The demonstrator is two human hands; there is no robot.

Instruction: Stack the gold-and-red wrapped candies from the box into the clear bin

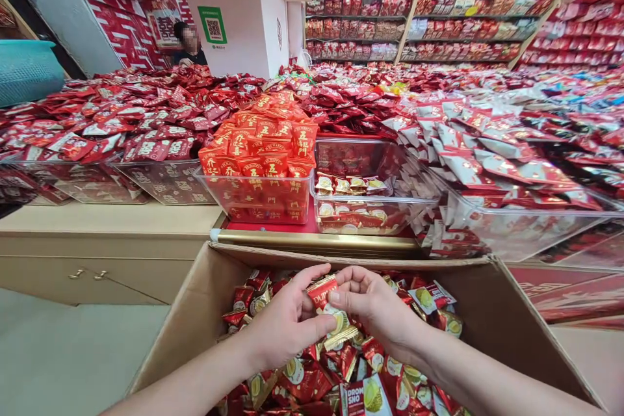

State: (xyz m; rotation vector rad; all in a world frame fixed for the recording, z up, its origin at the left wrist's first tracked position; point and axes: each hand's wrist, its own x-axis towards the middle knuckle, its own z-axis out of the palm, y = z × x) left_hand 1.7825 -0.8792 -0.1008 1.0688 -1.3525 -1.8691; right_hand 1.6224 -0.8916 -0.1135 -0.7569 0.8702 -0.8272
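Above the cardboard box (531,331), my left hand (295,312) and my right hand (373,305) both hold one wrapped candy (327,302). Its wrapper is red at the top, with a durian picture and a crimped gold edge below. The left thumb presses on its lower part, the right thumb on its upper right side. Many loose candies (307,380) in the same red and gold wrappers fill the box beneath my hands. Just beyond the box stands a clear plastic bin (375,208), with a few layers of durian candies lined up inside.
A bin of orange-red packets (258,149) stands left of the durian bin. White and red packets (482,156) heap over bins at the right. A teal basket (29,71) is at far left. Behind a pillar (229,19) sits another person (190,49). Stocked shelves (361,19) line the back.
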